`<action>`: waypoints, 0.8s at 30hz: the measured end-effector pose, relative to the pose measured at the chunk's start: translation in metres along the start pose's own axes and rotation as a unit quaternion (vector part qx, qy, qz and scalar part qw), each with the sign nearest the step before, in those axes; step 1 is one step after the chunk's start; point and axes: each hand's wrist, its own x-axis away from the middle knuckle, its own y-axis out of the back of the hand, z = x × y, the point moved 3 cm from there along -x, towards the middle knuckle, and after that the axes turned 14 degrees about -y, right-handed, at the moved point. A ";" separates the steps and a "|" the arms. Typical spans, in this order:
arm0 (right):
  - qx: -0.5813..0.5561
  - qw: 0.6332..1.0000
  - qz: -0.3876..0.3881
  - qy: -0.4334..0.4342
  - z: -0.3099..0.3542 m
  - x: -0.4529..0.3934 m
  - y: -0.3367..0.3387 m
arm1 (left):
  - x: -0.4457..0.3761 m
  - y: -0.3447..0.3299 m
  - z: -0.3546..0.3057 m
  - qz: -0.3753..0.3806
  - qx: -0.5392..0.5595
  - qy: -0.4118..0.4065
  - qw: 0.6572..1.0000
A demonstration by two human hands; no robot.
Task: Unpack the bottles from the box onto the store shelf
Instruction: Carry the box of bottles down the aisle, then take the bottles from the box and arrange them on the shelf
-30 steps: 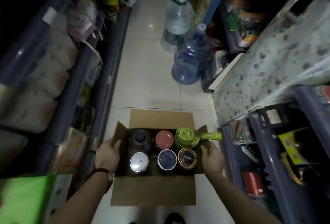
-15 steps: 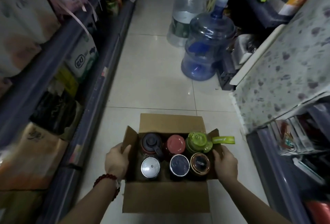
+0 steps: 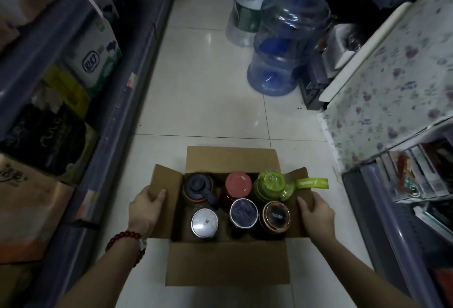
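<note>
An open cardboard box (image 3: 228, 264) is held low over the tiled floor in a shop aisle. Several bottles stand upright in it: a dark-capped one (image 3: 198, 186), a red-lidded one (image 3: 238, 183), a green one (image 3: 272, 182) with a green strap, a silver-lidded one (image 3: 204, 222), a dark blue-lidded one (image 3: 243, 212) and a brown, gold-rimmed one (image 3: 276, 215). My left hand (image 3: 147, 209) grips the box's left flap, thumb over its edge. My right hand (image 3: 316, 212) grips the right flap the same way.
Stocked shelves (image 3: 115, 111) run along the left with cartons and bags. On the right are lower shelves (image 3: 402, 209) with packets and a flower-patterned surface (image 3: 392, 82). Two large water jugs (image 3: 289, 45) stand on the floor ahead.
The box has come lower and the view has moved forward along the aisle; the water jugs are nearer. Both hands keep the same hold on the flaps.
</note>
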 end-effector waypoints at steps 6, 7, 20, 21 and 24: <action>0.074 0.988 -0.112 0.071 0.002 0.030 0.007 | -0.002 0.005 -0.024 -0.051 -0.137 -0.070 0.987; 0.084 0.980 -0.155 0.095 0.005 0.040 0.007 | -0.002 0.005 -0.034 -0.076 -0.152 -0.151 0.974; -0.112 0.982 -0.071 0.135 0.002 0.076 -0.056 | 0.003 -0.058 -0.047 0.055 0.133 -0.294 0.945; -0.137 0.981 -0.065 0.125 0.002 0.075 -0.056 | 0.001 -0.060 -0.046 0.051 0.143 -0.286 0.946; -0.185 0.976 -0.024 0.113 0.003 0.069 -0.056 | -0.003 -0.064 -0.043 0.061 0.165 -0.270 0.947</action>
